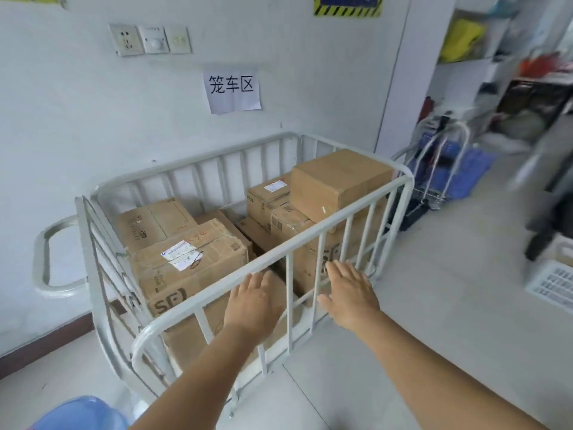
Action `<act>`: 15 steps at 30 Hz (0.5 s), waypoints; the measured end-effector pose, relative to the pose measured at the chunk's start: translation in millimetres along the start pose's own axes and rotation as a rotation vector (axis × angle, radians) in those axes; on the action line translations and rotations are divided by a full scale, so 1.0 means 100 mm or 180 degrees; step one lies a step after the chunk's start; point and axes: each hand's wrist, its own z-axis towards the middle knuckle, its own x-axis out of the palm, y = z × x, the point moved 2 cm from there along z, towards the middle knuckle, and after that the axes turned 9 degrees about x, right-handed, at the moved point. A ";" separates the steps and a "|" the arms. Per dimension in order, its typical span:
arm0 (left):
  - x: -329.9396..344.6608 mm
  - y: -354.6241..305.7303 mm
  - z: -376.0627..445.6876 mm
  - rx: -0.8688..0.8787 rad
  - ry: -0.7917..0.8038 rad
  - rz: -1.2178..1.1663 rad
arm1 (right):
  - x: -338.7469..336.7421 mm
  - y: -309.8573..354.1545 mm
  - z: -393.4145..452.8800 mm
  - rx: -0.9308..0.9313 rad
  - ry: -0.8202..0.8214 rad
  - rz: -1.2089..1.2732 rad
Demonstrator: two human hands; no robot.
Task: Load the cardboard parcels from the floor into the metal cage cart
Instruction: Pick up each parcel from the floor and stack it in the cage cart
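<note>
The white tubular metal cage cart [328,226] sits against the pale wall, and its bars hide the lower sides of the brown cardboard parcels [189,268] stacked inside; how many layers lie beneath, hard to say. On the left, a taped box with a white shipping label [181,251] on top and dark letters on its side; behind it another box, half covered. On the right the stack climbs higher, with a plain brown carton [339,181] topping out above the rail. A dark gap runs between the two stacks. Both hands are out front, near the cart's near rail: the left hand [255,301] flat, fingers straight and together, holding nothing, whether it touches the bars I can't tell; the right hand [348,293] spread likewise, empty, just beside the bars. On the wall, a white paper sign with black characters [232,90]. Far right, the shelving [483,57] is a blur. A blue plastic object [80,414] is cut off at the bottom edge
</note>
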 end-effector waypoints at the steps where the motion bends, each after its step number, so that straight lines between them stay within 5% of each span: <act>1: 0.05 -0.14 0.00 0.0114 0.0043 -0.0009 | 0.00 -0.15 -0.10 0.0111 -0.0013 0.0012; 15: 0.99 -2.24 -0.16 0.1692 0.0800 0.0151 | 0.24 -2.24 -1.75 0.1824 0.0051 0.0302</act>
